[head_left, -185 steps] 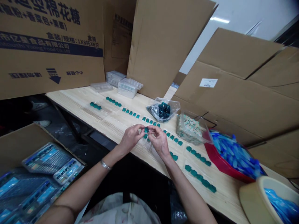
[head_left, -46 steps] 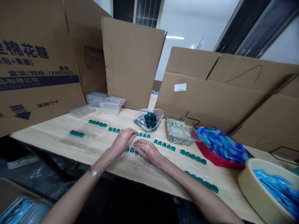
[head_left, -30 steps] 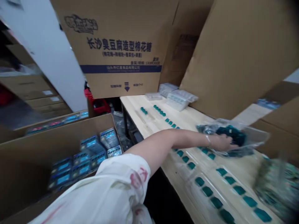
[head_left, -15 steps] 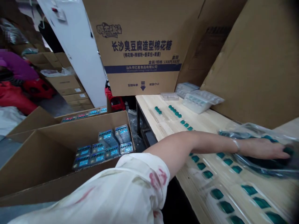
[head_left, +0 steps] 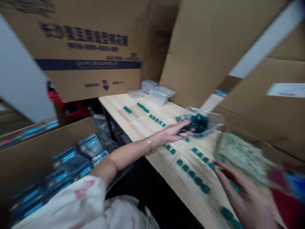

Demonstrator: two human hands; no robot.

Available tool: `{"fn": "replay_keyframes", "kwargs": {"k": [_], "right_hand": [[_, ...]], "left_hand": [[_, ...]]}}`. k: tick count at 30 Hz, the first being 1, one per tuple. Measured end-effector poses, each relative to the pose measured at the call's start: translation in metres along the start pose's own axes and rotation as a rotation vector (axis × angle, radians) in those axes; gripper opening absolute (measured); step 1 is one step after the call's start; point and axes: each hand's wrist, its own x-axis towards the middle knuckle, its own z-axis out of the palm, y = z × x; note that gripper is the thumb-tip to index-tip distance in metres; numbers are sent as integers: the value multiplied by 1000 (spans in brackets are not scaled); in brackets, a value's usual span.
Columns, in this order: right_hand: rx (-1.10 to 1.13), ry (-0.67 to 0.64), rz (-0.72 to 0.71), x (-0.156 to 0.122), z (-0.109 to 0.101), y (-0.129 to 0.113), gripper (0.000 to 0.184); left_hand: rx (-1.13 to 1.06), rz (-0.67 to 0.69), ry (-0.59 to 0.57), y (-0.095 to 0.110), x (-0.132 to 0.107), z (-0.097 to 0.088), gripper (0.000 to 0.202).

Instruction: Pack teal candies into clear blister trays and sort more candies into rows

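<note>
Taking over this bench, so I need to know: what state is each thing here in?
Clear plastic bag: holding dark teal pieces.
Left hand: against the bag, fingers extended.
Right hand: open, fingers spread, blurred.
Teal pieces: lined up in rows on the wooden table.
Cardboard carton: open, holding blue blister packs.

wooden table (head_left: 119, 111): rows of moulded pieces (head_left: 190, 170) on top | plastic bag (head_left: 212, 122) of pieces behind rows | plastic trays (head_left: 157, 97) at far end, before upright carton (head_left: 90, 79) | open box (head_left: 45, 140) of blister packs (head_left: 69, 156) left of table
</note>
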Motion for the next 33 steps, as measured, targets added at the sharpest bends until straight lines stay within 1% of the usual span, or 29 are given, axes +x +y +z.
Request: {"fn": "replay_keyframes", "kwargs": {"k": [1,3,5,7,9,11,13,15,17,19,22,24,26,30,33], "right_hand": [[6,-13,20,12,3,-14,22],[84,-38,29,38,17,-32,23],[185,-85,24,58,37,-42,24],[271,-127,28,71,55,-48,26],[337,-153,46,77,70,-53,26],[419,-194,105,81,81,-58,25],[540,-248,214,84,88,-62,25],[684,-274,335,85,94,-65,27],[823,-266,412,85,98,-66,29],[934,-279,434,83,101,-66,28],[1019,-381,423,80,104,-67,24],[1031,-440,410,79,105,-68,24],[1032,-482,393,79,105,-69,23],[1051,-543,388,81,105,-73,22],[1084,-580,404,81,107,-75,23]], "left_hand": [[-31,-25,-33,-8,-8,-7,19],[-165,-110,-61,-22,-24,-19,17],[-203,-94,-49,-31,-41,-26,23],[-160,-36,-13,-36,-58,-29,28],[-79,18,21,-36,-71,-30,29],[2,55,47,-35,-78,-30,30],[61,78,68,-32,-83,-32,31],[86,87,88,-29,-87,-35,31],[86,99,113,-26,-90,-40,31],[81,132,148,-23,-92,-45,31],[118,174,172,-19,-95,-51,31],[167,156,147,-16,-98,-53,29],[182,102,95,-12,-102,-55,28],[81,-16,-1,-6,-108,-60,27],[42,-39,-13,-4,-112,-63,26]]}}
